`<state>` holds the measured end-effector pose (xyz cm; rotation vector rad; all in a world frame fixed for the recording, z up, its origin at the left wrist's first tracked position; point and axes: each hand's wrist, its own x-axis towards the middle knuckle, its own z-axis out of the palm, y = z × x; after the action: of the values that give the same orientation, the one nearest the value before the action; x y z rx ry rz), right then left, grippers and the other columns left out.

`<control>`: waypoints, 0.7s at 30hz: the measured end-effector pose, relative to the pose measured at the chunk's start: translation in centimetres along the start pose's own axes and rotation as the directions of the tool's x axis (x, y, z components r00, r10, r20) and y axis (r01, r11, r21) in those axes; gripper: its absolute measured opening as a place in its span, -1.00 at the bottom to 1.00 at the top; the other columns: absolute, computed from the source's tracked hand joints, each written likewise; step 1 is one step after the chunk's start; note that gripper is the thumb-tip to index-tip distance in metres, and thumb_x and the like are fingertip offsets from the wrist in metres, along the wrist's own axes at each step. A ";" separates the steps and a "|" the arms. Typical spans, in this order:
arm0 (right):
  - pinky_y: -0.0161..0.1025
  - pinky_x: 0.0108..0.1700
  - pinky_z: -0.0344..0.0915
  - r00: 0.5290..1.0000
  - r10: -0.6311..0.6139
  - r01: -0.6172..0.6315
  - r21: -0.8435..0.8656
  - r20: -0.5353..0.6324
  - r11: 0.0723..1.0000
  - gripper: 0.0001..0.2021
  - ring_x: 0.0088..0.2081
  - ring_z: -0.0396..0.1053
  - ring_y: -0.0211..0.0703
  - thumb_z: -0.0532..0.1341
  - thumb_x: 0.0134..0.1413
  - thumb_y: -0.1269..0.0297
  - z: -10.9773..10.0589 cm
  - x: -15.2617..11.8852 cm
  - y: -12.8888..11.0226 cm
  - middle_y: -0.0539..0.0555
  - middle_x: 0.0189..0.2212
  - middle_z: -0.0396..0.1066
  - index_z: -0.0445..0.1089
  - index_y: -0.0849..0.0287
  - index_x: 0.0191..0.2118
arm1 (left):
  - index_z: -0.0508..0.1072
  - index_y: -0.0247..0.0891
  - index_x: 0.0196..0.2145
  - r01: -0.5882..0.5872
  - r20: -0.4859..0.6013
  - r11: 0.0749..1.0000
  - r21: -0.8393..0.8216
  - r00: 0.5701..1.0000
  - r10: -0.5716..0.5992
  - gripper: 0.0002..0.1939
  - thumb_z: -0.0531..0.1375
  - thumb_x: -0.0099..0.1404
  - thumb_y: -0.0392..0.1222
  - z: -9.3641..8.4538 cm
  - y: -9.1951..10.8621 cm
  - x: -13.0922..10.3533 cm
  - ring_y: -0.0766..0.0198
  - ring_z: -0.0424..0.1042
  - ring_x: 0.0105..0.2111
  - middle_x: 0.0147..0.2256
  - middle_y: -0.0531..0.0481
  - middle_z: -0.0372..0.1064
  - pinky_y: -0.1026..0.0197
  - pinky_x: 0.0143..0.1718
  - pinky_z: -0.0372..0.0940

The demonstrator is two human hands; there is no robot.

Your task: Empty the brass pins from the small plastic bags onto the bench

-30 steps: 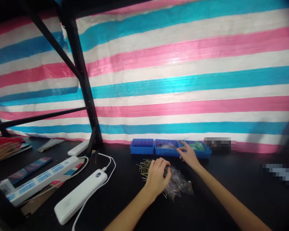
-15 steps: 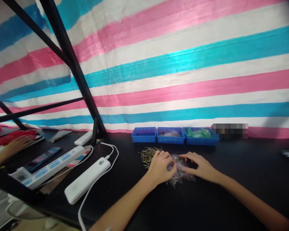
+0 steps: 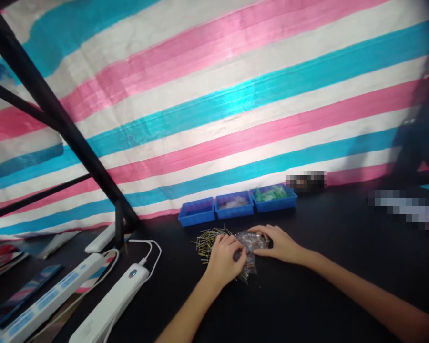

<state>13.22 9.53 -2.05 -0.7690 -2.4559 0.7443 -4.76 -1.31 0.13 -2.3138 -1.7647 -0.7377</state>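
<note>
My left hand (image 3: 224, 259) curves over the edge between a heap of thin metal pins or screws (image 3: 209, 240), brass and silver in colour, and a pile of small clear plastic bags (image 3: 249, 242). Its thumb and fingers bend round part of the plastic; some fingertips are hidden. From the right, my right hand (image 3: 277, 244) grips the bags, with its fingers along the far side and its thumb along the near side. More of the thin metal pieces show in or under the plastic near my left thumb.
Three blue trays (image 3: 196, 220) stand in a row behind the heap; one holds clear bags (image 3: 233, 202), another green pieces (image 3: 274, 193). At left lie a white power bank (image 3: 109, 305) with cable, a power strip (image 3: 53, 297) and a phone (image 3: 25, 290). A black frame post (image 3: 82, 152) rises there.
The view has turned right and tilted. My right hand has closed in on the bags, pressing them nearer to my left hand. The other person's hand at far left is mostly out of view.
</note>
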 end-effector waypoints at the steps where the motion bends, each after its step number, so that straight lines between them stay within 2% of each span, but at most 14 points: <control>1: -0.19 -0.14 0.15 1.000 -0.001 0.001 0.004 -0.002 1.000 -0.51 -0.20 0.29 -0.08 0.25 -0.11 0.02 0.0 0.0 0.1 0.03 -0.19 0.38 0.29 -0.01 0.00 | 0.40 -0.24 -0.46 -0.011 0.016 1.000 -0.007 1.000 0.011 -0.85 0.06 0.21 -0.28 -0.1 0.0 0.0 0.25 0.32 -0.35 -0.40 0.01 0.38 0.12 -0.19 0.14; 5: -0.18 -0.15 0.17 1.000 0.018 -0.017 0.053 -0.017 0.998 -0.48 -0.25 0.32 -0.09 0.25 -0.11 0.04 0.1 0.0 0.5 0.03 -0.25 0.38 0.26 0.01 0.02 | 0.42 -0.21 -0.36 -0.045 0.072 0.998 -0.034 0.996 0.047 -0.89 0.09 0.20 -0.27 -0.3 -0.1 0.1 0.26 0.34 -0.29 -0.35 0.02 0.40 0.15 -0.16 0.14; 10: -0.25 -0.28 0.25 0.996 0.038 -0.014 0.269 -0.085 0.963 -0.44 -0.36 0.31 -0.18 0.24 -0.08 0.15 0.3 0.2 1.0 0.01 -0.37 0.34 0.18 0.14 0.09 | 0.42 -0.21 -0.30 -0.052 0.105 0.998 -0.043 0.993 0.057 -0.87 0.09 0.19 -0.25 -0.6 -0.1 0.0 0.25 0.35 -0.25 -0.30 0.02 0.41 0.16 -0.14 0.14; 13: -0.26 -0.35 0.26 0.990 0.075 -0.032 0.327 -0.118 0.944 -0.50 -0.43 0.30 -0.20 0.21 -0.05 0.14 0.3 0.5 1.1 0.01 -0.42 0.35 0.23 0.18 0.04 | 0.43 -0.21 -0.29 -0.058 0.112 0.998 -0.035 0.992 0.062 -0.86 0.10 0.19 -0.24 -0.6 -0.1 0.0 0.25 0.35 -0.24 -0.29 0.02 0.41 0.17 -0.13 0.14; 17: -0.24 -0.24 0.27 0.989 0.077 -0.023 0.391 -0.124 0.920 -0.67 -0.29 0.36 -0.12 0.14 0.03 0.10 0.4 0.7 1.0 0.09 -0.29 0.42 0.39 0.21 -0.15 | 0.42 -0.22 -0.28 -0.064 0.115 0.998 -0.022 0.991 0.067 -0.85 0.09 0.21 -0.23 -0.5 0.0 0.0 0.27 0.35 -0.25 -0.29 0.02 0.40 0.18 -0.13 0.13; 21: -0.23 -0.27 0.25 0.976 0.107 -0.035 0.344 -0.192 0.938 -0.68 -0.27 0.34 -0.11 0.08 0.09 0.10 0.6 0.5 0.9 0.11 -0.25 0.41 0.42 0.20 -0.18 | 0.41 -0.22 -0.29 -0.069 0.118 0.998 -0.014 0.991 0.070 -0.86 0.08 0.21 -0.24 -0.3 -0.1 0.0 0.27 0.34 -0.24 -0.29 0.03 0.40 0.18 -0.13 0.12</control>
<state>12.80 10.26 -2.94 -0.7611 -2.0485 1.0255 -4.92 -1.38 0.34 -2.4587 -1.7201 -0.6110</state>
